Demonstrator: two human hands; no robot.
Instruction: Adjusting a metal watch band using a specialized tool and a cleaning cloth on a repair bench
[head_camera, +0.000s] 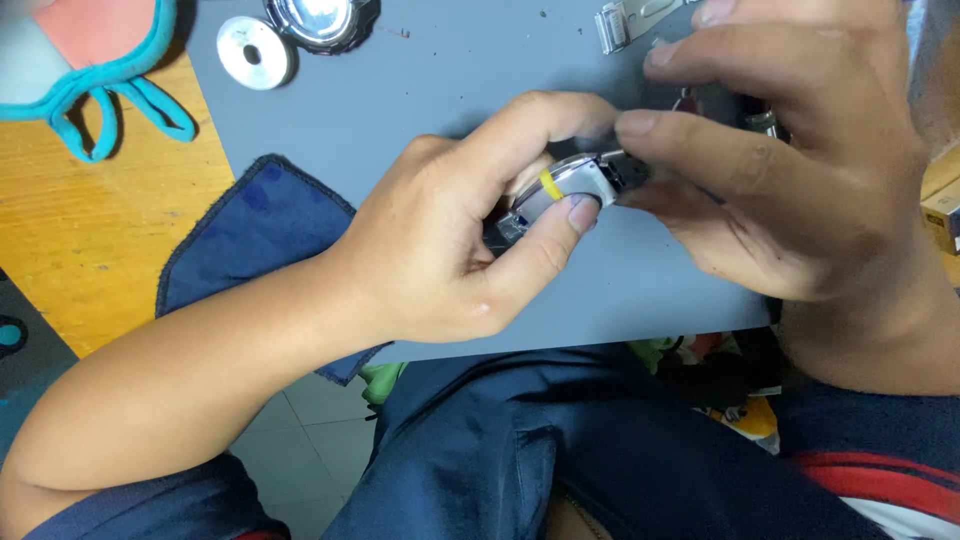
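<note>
Nearest the camera lie the person's lap in dark blue cloth and a patch of pale tiled floor. Just beyond, the left hand (450, 250) comes in from the lower left and is clenched around a small silver metal watch case with a yellow band across it (568, 188), thumb pressed on its near edge and forefinger arched over the top. The case sits above the grey surface (450, 70), held clear of it as far as can be told.

The right hand (790, 170) reaches in from the right, so the case lies to its left, at its fingertips. Its thumb and forefinger pinch at the case's right end, where a dark fitting shows (whether they grip a small tool or only the case itself cannot be told). Both hands meet at the case; the long axis of the case runs roughly left to right, tilted up toward the right hand.

Farther off rest a dark blue cloth pad (260, 230), a flat silver metal disc with a hole (254, 52), a round shiny metal cap (320, 20) and a silver bracelet clasp (625, 20).
</note>
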